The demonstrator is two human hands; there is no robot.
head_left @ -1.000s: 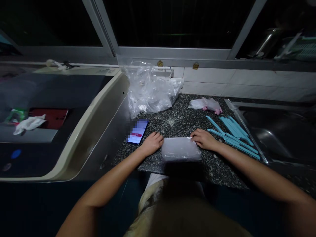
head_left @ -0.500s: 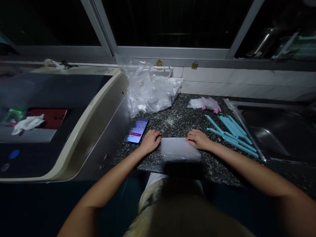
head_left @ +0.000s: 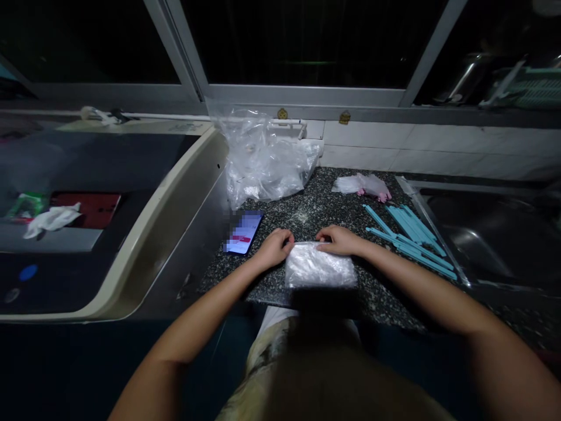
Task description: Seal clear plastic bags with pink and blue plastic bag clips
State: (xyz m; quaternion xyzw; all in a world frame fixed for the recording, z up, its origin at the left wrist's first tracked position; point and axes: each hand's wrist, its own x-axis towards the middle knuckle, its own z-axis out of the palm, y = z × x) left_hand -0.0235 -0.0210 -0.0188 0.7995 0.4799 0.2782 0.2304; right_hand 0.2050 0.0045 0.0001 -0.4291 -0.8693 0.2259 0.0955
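I see both hands pinching the far edge of a clear plastic bag (head_left: 319, 268) that lies flat on the dark speckled counter (head_left: 315, 213), just below the middle of the frame: the left hand (head_left: 275, 248) has its fingers curled onto the bag's upper left corner, and the right hand (head_left: 336, 240) grips the top edge just beside it, the two hands close together. Left of the left hand lies a phone (head_left: 244, 231) with its screen lit. To the right, near the right forearm, sits a loose bundle of light blue strips (head_left: 409, 233). Above centre a crumpled heap of clear plastic (head_left: 265, 158) leans by the wall, with a small pink-and-white packet (head_left: 363, 185) to its right.
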